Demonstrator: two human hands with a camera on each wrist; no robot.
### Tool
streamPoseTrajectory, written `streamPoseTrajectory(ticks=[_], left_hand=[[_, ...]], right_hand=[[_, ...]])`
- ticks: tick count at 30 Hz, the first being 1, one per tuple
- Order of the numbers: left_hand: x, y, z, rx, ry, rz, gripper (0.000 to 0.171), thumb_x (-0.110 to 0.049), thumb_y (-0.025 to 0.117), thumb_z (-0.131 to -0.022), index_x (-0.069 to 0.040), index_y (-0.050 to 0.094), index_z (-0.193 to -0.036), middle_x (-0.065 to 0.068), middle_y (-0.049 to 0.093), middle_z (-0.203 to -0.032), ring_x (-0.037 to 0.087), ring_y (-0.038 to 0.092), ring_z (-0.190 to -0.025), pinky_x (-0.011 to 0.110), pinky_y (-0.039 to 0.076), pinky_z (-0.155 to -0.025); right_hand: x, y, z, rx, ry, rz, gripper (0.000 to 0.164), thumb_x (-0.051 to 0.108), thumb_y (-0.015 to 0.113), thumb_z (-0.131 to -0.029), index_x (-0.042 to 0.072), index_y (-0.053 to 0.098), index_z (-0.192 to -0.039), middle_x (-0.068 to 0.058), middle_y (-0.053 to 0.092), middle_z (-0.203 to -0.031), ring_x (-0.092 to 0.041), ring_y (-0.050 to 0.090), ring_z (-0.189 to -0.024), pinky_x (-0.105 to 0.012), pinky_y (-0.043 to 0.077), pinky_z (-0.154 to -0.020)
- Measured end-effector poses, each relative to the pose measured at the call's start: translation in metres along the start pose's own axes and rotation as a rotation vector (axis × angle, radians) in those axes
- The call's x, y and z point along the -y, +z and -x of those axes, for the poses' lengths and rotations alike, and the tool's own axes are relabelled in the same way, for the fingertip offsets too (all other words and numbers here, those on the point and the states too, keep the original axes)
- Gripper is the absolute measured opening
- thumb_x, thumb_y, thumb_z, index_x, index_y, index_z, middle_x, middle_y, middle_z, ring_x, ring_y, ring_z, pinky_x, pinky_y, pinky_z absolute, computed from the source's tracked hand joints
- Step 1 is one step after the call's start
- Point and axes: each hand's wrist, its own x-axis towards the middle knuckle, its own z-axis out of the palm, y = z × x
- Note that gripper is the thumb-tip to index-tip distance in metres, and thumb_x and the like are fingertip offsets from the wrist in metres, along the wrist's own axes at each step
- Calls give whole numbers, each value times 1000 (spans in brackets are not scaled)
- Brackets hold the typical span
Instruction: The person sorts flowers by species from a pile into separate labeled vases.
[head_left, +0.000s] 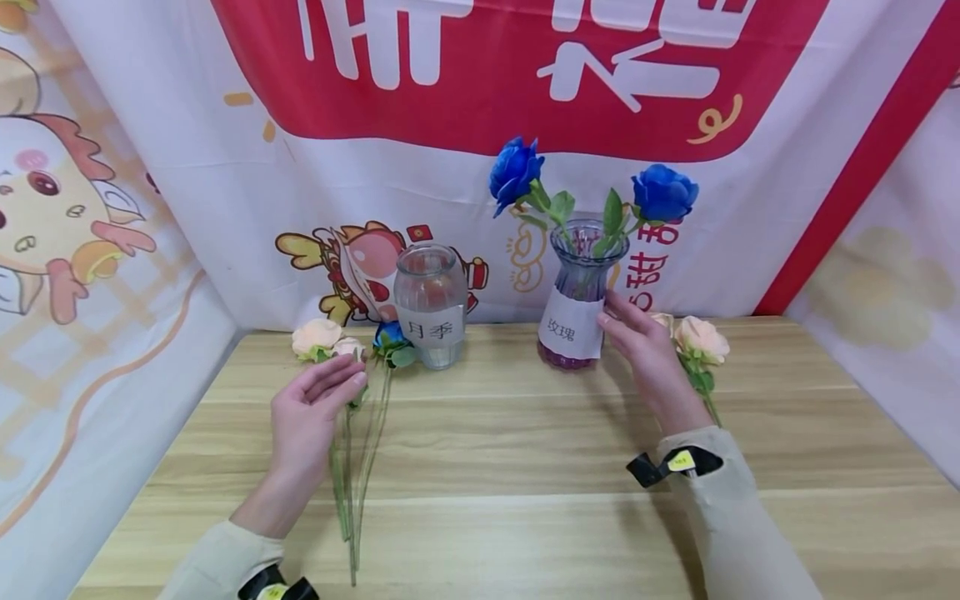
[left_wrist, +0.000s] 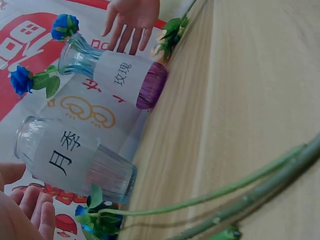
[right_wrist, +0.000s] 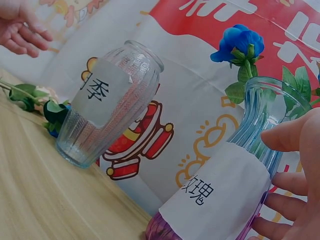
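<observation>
My right hand [head_left: 651, 358] is at the right side of a blue-to-purple glass vase [head_left: 581, 279] with a white paper label. Its fingers lie extended along the glass in the right wrist view. Two blue roses [head_left: 664, 193] stand in that vase, leaning apart. Over on the left, my left hand [head_left: 307, 417] hovers with loosely bent fingers above several long-stemmed flowers, gripping nothing. Among these are pale pink roses [head_left: 317, 338] and one blue rose [head_left: 389, 335], whose bloom lies by the foot of a clear ribbed vase [head_left: 426, 287]. That vase, also labelled, holds no flowers.
More pale pink roses [head_left: 702, 338] lie on the wooden table [head_left: 465, 467], to the right of my right hand and partly behind it. A printed red and white cloth [head_left: 360, 187] hangs right behind the table's back edge.
</observation>
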Motion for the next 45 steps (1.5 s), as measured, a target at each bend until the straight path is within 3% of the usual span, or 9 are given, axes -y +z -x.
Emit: streamPoseTrajectory(ticks=[13,19,33,45], left_hand=[[15,-8,-2,44,-83,-47,41,-10,83,-93,-13,70,-132,-12,82,-112,1,76,-103,18,60,-95],[18,-14,-4,35,-103,-91,48,-10,83,-92,-8,67,-137,-16,82,-107,-1,76,-102,15,60,-94],[26,-20,-9,116,-171,-194,58,-19,82,-95,-8,59,-147,-13,79,-122,-3,74,-105,14,58,-96],[35,-18,-13,121,-207,-223,60,-19,81,-95,-8,58,-149,4,72,-139,-5,73,-102,13,59,-92]], right_hand=[[3,-2,2,13,13,10,67,25,56,-111,13,24,-169,-8,26,-177,-24,26,-164,-47,22,-137],[2,0,1,19,13,9,67,25,55,-111,13,24,-169,-6,24,-178,-23,25,-165,-46,22,-137],[2,-1,1,14,25,2,69,25,56,-111,12,23,-169,-6,23,-178,-24,24,-165,-48,20,-137],[5,-2,2,26,38,8,69,27,55,-111,14,22,-169,-6,22,-178,-25,23,-165,-49,19,-137]])
